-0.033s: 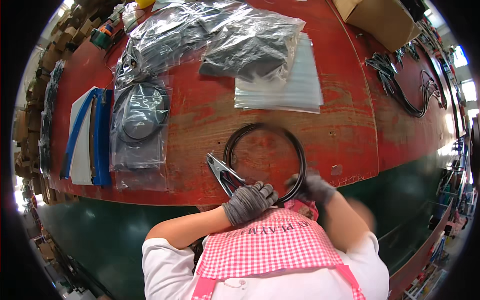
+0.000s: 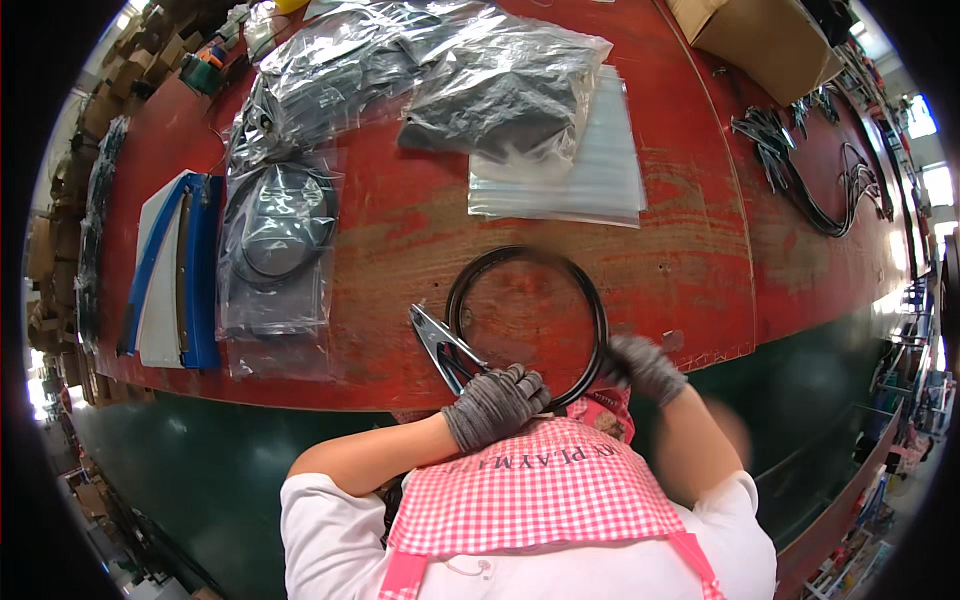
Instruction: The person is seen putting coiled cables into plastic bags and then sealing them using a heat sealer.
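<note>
A coil of black cable (image 2: 602,325) lies at the front edge of the red table, in front of me. My left hand (image 2: 497,405), in a grey glove, has its fingers closed round the coil's near side. Just beyond those fingers, a metal spring clamp (image 2: 436,337) points up and left from the coil. My right hand (image 2: 645,370), also gloved in grey, is by the coil's right side. Its fingers are smeared by motion, so whether they touch the cable cannot be told.
Plastic-bagged dark coils (image 2: 275,250) lie on the left, beside a blue and white frame-like object (image 2: 203,280). Flat clear bags (image 2: 560,200) sit beyond the coil, partly under a dark bagged bundle (image 2: 500,105). Cables with clamps (image 2: 765,140) and a cardboard box (image 2: 765,45) are at the right.
My right hand has shifted to the right and slightly away from the coil's near side. My left hand, the clamp and the coil have barely moved.
</note>
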The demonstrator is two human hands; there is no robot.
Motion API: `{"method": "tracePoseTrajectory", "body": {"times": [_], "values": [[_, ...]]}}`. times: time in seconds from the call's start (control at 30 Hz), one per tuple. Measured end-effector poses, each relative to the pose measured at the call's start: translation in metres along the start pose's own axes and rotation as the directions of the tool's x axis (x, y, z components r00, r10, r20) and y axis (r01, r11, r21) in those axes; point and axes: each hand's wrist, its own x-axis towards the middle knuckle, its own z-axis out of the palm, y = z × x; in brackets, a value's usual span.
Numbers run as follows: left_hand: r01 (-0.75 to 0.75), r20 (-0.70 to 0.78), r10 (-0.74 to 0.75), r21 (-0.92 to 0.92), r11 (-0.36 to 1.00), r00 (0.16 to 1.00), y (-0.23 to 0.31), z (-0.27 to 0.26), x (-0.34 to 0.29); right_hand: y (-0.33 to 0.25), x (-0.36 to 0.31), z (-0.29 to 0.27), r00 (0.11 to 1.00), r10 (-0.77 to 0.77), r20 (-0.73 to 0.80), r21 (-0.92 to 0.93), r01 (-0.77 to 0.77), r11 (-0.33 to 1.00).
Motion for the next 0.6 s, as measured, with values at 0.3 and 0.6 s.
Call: {"method": "tracePoseTrajectory", "body": {"times": [0.3,0.6], "values": [[-0.090,-0.154,0.103,0.094,0.992,0.983,-0.010,0.011,-0.018,-0.062,0.070,0.063,0.367,-0.908,0.202,-0.979,0.070,-0.190],[0.586,-0.278,-0.894,-0.680,0.441,0.351,-0.038,0.010,-0.076,-0.054,0.076,0.070,0.218,-0.949,0.228,-0.948,0.272,-0.166]]}}
